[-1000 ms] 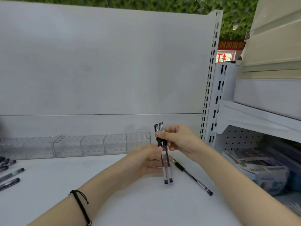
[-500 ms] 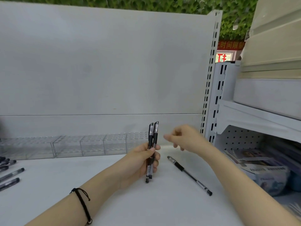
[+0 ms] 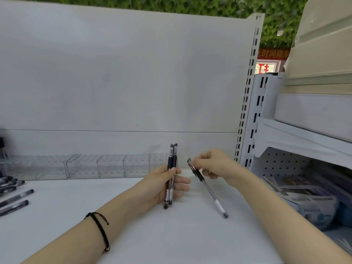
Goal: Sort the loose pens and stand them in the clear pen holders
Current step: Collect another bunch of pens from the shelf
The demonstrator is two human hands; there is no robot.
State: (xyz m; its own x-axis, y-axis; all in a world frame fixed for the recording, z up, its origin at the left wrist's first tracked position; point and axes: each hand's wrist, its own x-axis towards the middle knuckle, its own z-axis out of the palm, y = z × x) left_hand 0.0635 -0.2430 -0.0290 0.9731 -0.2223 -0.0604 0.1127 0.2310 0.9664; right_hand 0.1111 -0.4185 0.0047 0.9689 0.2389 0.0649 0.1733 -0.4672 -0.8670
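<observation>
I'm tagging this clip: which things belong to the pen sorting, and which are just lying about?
Job: two pens in the left hand; third pen pinched by the right hand; loose pens far left; clear pen holders.
Lying about: printed packets at lower right; stacked beige trays above.

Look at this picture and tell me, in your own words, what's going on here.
A person is sorting pens at a white shelf. The left hand grips two pens upright, side by side. The right hand pinches a third pen near its upper end, so it slants down towards the shelf. The clear pen holders stand in a row along the back; none of these three pens is in one yet. More loose pens lie far left.
</observation>
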